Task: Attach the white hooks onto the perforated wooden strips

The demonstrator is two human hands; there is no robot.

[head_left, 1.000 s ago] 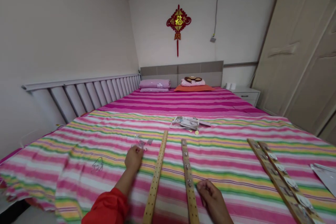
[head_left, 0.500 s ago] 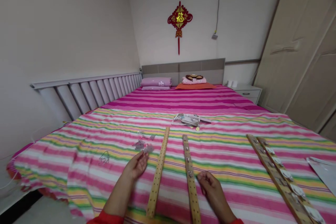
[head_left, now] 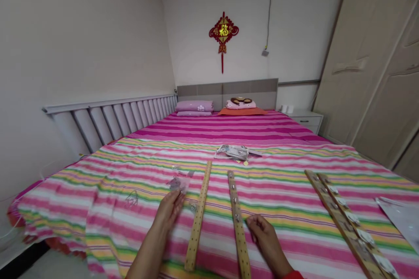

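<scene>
My left hand (head_left: pixel 169 210) lies palm up on the striped bedspread (head_left: pixel 278 192), fingers curled around a small clear plastic bag of metal parts (head_left: pixel 179 184). Just right of it lies a wooden strip with a row of holes (head_left: pixel 198 217). A second wooden strip (head_left: pixel 238 222) carries small metal hooks. My right hand (head_left: pixel 264 236) rests beside that strip with its fingers bent, pinching something too small to make out.
Two more wooden strips with hooks (head_left: pixel 348 220) lie at the right, next to a grey sheet (head_left: pixel 401 216). A pile of clear packets (head_left: pixel 235 152) sits mid-bed. Pillows (head_left: pixel 194 106) are at the headboard. A padded rail (head_left: pixel 111 117) lines the left wall; wardrobe doors (head_left: pixel 376 74) stand right.
My left hand drew back from the small bag area toward me, turned palm up and now has the bag at its fingertips. My right hand stayed by the hooked strip.
</scene>
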